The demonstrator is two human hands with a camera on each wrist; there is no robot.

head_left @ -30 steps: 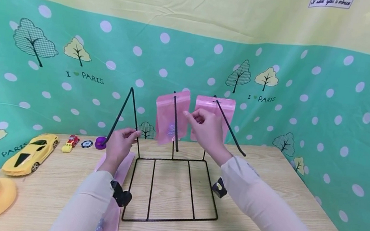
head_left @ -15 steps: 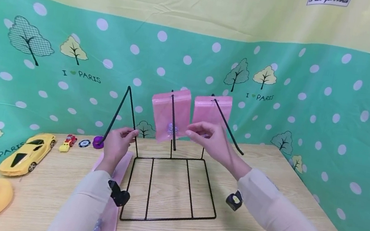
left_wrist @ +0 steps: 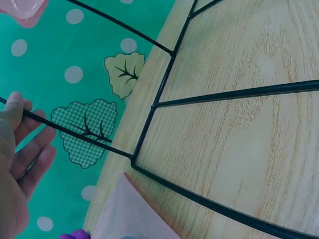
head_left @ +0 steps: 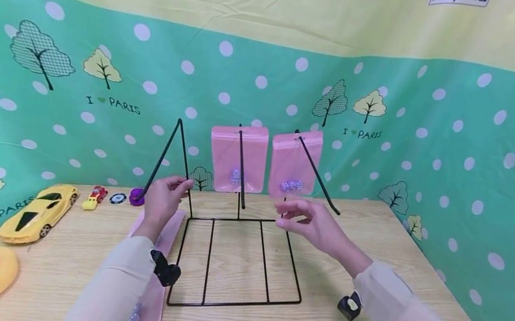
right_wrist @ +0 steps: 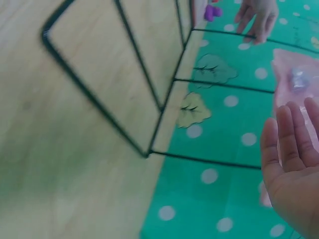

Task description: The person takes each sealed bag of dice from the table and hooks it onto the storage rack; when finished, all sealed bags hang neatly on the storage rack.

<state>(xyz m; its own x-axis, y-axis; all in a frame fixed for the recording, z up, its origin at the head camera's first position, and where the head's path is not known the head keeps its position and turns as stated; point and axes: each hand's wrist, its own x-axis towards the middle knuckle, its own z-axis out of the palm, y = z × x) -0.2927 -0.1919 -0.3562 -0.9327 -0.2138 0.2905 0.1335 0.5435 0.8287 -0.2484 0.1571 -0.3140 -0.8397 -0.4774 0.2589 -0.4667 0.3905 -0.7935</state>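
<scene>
Black wire rack [head_left: 233, 257], frame centre, on wooden table [head_left: 377, 228]. Left hand [head_left: 163, 202] pinches its leftmost upright. Right hand [head_left: 317, 228], fingers relaxed, empty, hovers just below right pink pouch [head_left: 293, 163]; second pink pouch [head_left: 237, 157] hangs beside.

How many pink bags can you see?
3. Two pink bags hang on the black wire rack: one in the middle, one to its right. A third lies on the table, partly hidden under the left arm.

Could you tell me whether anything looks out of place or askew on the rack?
Nothing stands out: two pink bags hang straight on the black wire rack; a third pink bag lies flat on the table beside it.
</scene>
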